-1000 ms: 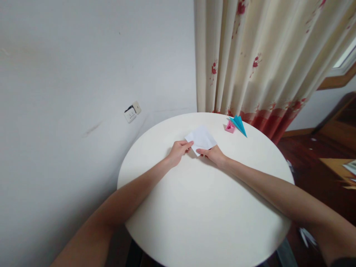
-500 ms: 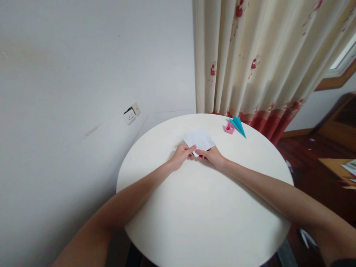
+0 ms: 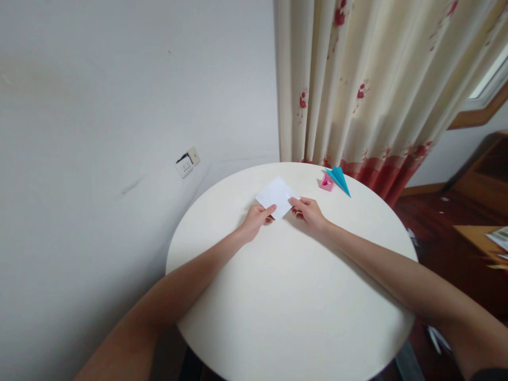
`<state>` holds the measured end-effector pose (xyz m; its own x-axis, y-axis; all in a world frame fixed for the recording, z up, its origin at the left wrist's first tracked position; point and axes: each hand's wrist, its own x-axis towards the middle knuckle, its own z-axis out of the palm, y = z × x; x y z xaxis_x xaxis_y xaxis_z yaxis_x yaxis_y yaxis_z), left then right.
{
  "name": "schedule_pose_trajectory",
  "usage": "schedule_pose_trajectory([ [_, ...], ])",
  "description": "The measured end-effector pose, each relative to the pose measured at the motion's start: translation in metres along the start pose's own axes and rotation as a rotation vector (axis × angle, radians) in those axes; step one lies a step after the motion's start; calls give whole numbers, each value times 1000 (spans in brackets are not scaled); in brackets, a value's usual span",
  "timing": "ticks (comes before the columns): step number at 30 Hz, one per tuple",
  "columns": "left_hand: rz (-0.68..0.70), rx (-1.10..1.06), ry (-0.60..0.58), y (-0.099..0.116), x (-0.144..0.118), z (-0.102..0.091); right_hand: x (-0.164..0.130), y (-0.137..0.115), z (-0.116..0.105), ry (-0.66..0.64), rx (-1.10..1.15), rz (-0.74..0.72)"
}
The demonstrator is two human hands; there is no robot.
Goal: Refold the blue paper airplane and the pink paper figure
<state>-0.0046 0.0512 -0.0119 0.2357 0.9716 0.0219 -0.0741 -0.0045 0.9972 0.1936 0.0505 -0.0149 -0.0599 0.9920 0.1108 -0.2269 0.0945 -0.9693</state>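
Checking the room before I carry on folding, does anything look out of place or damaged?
On the wall, the socket hangs crooked with a dark gap behind its plate, as if pulled loose. Scraps of paper lie on the floor. On the table, the white paper and folded models look orderly.

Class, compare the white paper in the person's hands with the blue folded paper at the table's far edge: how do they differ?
The white paper is larger and lies as a flat rectangle; the blue folded paper is a narrow pointed shape. The left hand and right hand pinch the white paper; the blue folded paper lies untouched. Both rest on the table.
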Motion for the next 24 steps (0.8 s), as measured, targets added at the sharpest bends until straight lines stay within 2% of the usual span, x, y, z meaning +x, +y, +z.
schedule_pose_trajectory([
  [4, -51, 12, -55, 2, 0, -1, -2, 4, 3, -42, -106, -7],
  [10, -52, -59, 36, 10, 7, -16, 2, 4, -4, -58, -212, 49],
  [12, -67, -18, 18, 15, 8, -26, 1, 2, -5, -99, -264, 85],
  [17, -188, 207, -277, 29, 3, -45, -5, -4, -4, -277, -324, 134],
  [21, -241, 254, -384, 31, -2, -46, -8, -2, -2, -403, -286, 147],
  [24, -266, 230, -469, 30, -5, -42, -7, 2, -1, -404, -269, 141],
])
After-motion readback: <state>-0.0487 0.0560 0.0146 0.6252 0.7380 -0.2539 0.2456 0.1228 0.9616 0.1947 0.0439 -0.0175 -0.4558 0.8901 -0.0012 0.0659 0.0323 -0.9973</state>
